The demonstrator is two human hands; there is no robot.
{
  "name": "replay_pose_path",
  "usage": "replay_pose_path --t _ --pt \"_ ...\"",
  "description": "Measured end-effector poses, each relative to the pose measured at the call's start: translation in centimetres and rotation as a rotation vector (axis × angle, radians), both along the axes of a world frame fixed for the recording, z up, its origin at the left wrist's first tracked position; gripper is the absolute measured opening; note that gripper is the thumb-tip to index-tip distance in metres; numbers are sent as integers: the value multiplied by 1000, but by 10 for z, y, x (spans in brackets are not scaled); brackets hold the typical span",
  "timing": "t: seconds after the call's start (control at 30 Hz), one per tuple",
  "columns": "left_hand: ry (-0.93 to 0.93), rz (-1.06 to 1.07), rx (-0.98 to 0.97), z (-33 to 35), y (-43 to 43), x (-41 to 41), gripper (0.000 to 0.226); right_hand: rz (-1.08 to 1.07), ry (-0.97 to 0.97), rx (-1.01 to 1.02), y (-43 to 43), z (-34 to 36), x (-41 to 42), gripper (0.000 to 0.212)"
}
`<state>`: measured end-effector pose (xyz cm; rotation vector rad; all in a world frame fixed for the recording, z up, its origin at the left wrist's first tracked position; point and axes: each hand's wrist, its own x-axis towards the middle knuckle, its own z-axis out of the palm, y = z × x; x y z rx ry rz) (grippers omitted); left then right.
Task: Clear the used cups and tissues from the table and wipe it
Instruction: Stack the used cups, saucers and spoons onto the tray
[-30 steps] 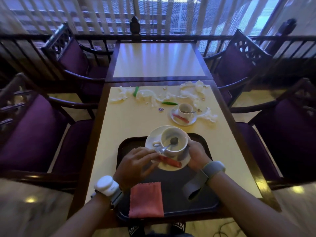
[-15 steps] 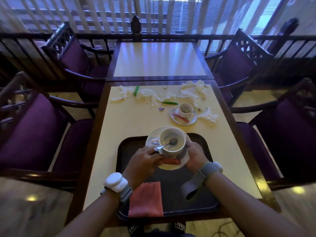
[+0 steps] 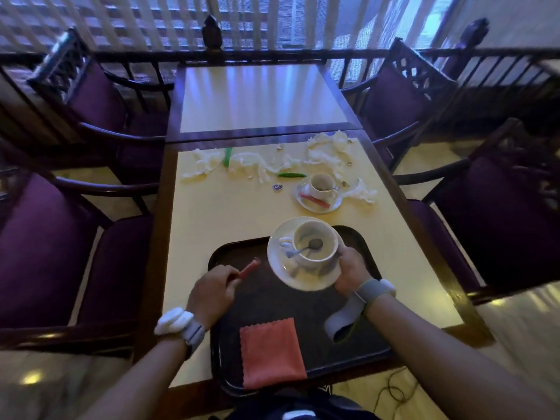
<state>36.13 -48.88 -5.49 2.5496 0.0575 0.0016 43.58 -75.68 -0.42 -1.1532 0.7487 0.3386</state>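
Observation:
My right hand (image 3: 351, 272) grips the rim of a white saucer (image 3: 283, 268) that carries a large white cup (image 3: 315, 245) with a spoon (image 3: 303, 250) in it, held tilted above the dark tray (image 3: 363, 328). My left hand (image 3: 212, 291) pinches a red sachet (image 3: 250, 268) over the tray's left part. A folded pink cloth (image 3: 271, 351) lies on the tray near me. Farther off on the yellow table (image 3: 224, 213) stands a second cup (image 3: 321, 184) on a saucer (image 3: 318, 203) with another red sachet (image 3: 313, 200). Torn white tissues (image 3: 327, 148) and green sachets (image 3: 291, 175) are strewn along the far edge.
Purple-cushioned wooden chairs stand on both sides, left (image 3: 54, 247) and right (image 3: 500, 225). A second table (image 3: 260, 98) adjoins the far end, with a dark railing (image 3: 303, 54) behind it. A small purple wrapper (image 3: 277, 187) lies mid-table.
My left hand has taken the red sachet off the saucer and drawn it left. My right hand has shifted the cup and saucer slightly right and tilted them.

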Motion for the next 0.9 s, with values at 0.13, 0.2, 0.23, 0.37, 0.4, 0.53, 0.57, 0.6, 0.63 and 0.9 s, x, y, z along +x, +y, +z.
replay_pose_path --t 0.13,0.2,0.23,0.37,0.4,0.53,0.57,0.6,0.63,0.9 --pt "341 201 1 -14 6 15 16 -47 5 -5 3 -7 -8 32" --pt "450 269 -41 -11 7 24 22 -87 13 3 5 -13 -13 31" --pt "488 295 -62 -9 6 30 28 -106 18 20 4 -14 -16 29" --pt "608 565 -242 -5 3 50 50 -106 30 73 -2 -22 -25 21" --pt "619 638 -298 -7 5 55 49 -100 26 86 -5 -23 -26 21" --pt "650 717 -364 -14 7 66 24 -83 11 95 -18 -25 -22 26" --pt "672 716 -368 -17 6 67 21 -66 2 107 -21 -24 -20 24" --pt "686 721 -367 -18 3 65 19 -41 -14 135 -27 -23 -18 22" --pt "694 717 -370 -19 4 62 19 -29 -30 161 -28 -23 -17 20" --pt "269 528 -490 16 -58 58 15 84 -80 186 -61 -38 -6 95"
